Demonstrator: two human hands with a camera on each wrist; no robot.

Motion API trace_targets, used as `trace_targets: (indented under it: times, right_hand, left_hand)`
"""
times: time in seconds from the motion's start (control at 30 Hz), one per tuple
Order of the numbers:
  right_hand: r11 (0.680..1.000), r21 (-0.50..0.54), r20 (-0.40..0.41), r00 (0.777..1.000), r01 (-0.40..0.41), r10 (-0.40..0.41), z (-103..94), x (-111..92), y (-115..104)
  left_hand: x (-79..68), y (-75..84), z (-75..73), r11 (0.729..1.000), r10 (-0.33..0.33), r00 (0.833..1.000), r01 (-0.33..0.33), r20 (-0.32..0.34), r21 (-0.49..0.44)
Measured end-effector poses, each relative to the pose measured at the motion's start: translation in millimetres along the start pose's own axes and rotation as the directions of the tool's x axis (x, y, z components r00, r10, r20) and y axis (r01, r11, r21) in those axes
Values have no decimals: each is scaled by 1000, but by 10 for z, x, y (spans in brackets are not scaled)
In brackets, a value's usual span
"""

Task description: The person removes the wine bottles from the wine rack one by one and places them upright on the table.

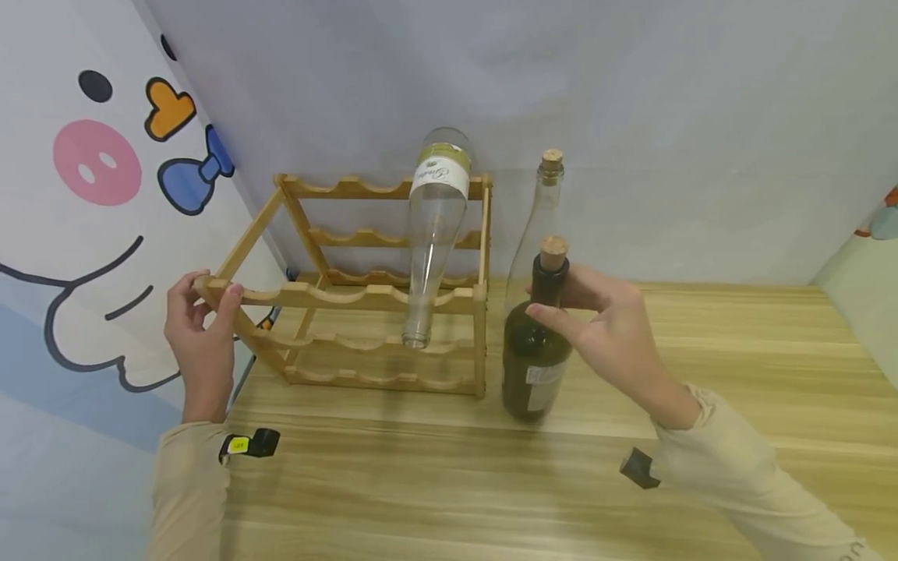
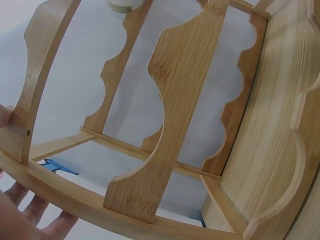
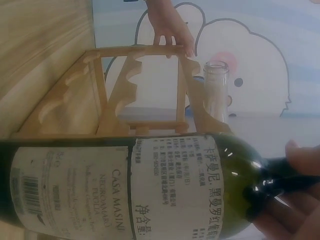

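A wooden wine rack (image 1: 323, 297) stands on the table, and my left hand (image 1: 203, 335) grips its front left top corner. Across its top tier lies a clear glass bottle (image 1: 436, 210) with a white and green label, its neck towards me. To the right of the rack stands a dark green wine bottle (image 1: 533, 343) with a cork. My right hand (image 1: 606, 327) holds that bottle round the neck and shoulder, thumb in front. Close behind it is a clear corked bottle (image 1: 536, 222), partly hidden by the green one. In the right wrist view the green bottle's printed label (image 3: 170, 185) shows.
The wood-grain table (image 1: 393, 475) runs up to a pale cloth backdrop (image 1: 666, 140). On the left hangs a sheet with a cartoon print (image 1: 98, 164), close beside the rack. The clear bottle's neck juts out past the rack's front rail.
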State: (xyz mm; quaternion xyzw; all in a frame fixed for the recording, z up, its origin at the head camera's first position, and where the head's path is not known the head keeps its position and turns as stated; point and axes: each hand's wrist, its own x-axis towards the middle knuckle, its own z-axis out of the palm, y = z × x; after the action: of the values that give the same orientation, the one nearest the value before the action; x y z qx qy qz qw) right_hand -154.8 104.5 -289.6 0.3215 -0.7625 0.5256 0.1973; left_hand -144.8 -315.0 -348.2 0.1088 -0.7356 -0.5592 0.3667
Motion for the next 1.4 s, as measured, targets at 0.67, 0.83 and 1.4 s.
trace_targets:
  times: [0.67,0.83,1.4]
  right_hand:
    - [995,-63,-39,997,-74,71,-135,104,-99]
    - [995,-66,-48,996,-74,71,-157,128,-50]
    - [987,-92,-85,989,-131,123,-254,227,145]
  left_hand:
    - [-40,67,7,1000,6,1000,-6,10,11]
    - [-10,5,-2,999,4,1000,-4,7,33]
    - [-58,136,18,999,-33,999,33,8,-11]
